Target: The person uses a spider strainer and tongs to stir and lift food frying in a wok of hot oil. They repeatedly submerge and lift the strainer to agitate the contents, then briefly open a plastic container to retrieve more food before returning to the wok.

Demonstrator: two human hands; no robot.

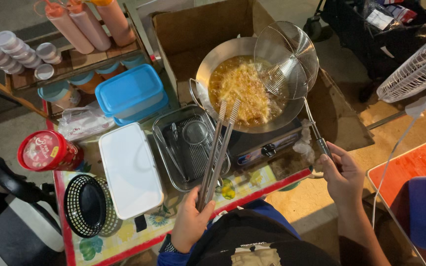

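Left hand (189, 222) at the near edge of the table (124, 236), fingers curled shut around the grip end of 2 long metal chopsticks (219, 148). Tips reaching over the rim of the wok (208, 64), just above golden frying food (240, 88) in bubbling oil. Right hand (343, 177) off the table's right end, fingers wrapped closed on the dark handle of a wire skimmer (286, 59). Skimmer basket held tilted over the far right rim of the wok, apart from the oil. Wok seated on a portable stove (267, 148) at the right end of the table. Just left of the stove, a metal tray (161, 128) with a rack and tools. Left of that, a white lidded box (130, 170), then black baskets (87, 204) at the near left corner. Blue-lidded tubs (130, 91) and a red tub (48, 150) toward the far left edge.
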